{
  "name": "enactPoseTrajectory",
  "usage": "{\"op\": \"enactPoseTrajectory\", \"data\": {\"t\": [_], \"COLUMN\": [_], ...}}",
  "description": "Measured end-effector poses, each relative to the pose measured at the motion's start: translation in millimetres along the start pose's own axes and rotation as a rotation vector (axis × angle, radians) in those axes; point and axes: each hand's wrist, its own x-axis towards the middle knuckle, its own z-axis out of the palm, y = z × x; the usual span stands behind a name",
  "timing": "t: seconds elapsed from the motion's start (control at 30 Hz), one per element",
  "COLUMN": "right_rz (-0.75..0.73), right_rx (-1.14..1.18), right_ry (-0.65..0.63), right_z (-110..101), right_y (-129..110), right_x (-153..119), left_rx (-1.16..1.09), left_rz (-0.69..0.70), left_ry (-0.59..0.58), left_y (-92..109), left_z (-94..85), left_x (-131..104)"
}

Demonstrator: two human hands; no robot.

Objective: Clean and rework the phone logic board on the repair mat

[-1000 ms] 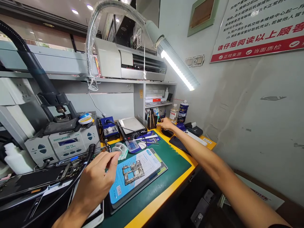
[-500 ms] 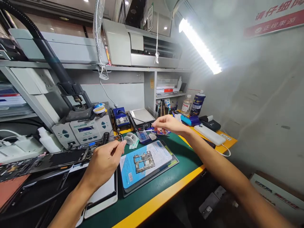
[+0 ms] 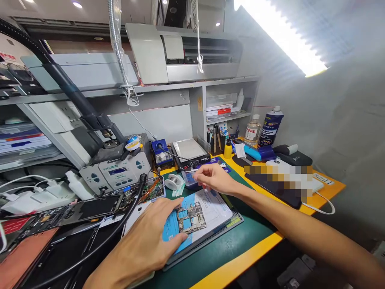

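A phone circuit board (image 3: 191,218) lies on a blue-and-white flat pack (image 3: 217,207), which sits on a dark perforated pad (image 3: 237,218). My left hand (image 3: 150,233) rests over the pack's left side, thumb and fingers spread apart near the board's left edge. Whether its fingertips touch the board I cannot tell. My right hand (image 3: 215,178) is above the pack's far edge, thumb and fingers pinched together. Anything between those fingertips is too small to make out. Just behind the right hand is a small clear-lidded case (image 3: 189,178).
A solder spool (image 3: 172,182) stands left of the case. The grey rework station (image 3: 118,172) and a black hose (image 3: 132,212) occupy the left, with phone parts around them. At right lie a black phone (image 3: 273,188), a spray can (image 3: 270,127) and a bottle (image 3: 252,129).
My left hand has come from a closed pose beside the pack to spread fingers over its left side. My right hand has come lower, toward the pack, still pinched. The view has shifted.
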Motion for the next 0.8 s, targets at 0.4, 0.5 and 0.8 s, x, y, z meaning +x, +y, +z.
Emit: {"op": "enactPoseTrajectory", "data": {"t": [0.4,0.5,0.8], "right_rz": [0.104,0.192,0.224], "right_rx": [0.209,0.319,0.479], "right_ry": [-0.11,-0.251,-0.321], "right_z": [3.2,5.0,6.3], "right_y": [-17.1,-23.0,-20.9], "right_x": [-12.0,-17.2,-21.7], "left_rx": [0.085,0.091,0.283], "left_rz": [0.192,0.208,0.381], "left_ry": [0.339,0.38,0.363], "left_y": [1.9,-1.4,4.2], "left_z": [-12.0,-16.2,-24.2], "left_x": [6.2,8.3,23.8]}}
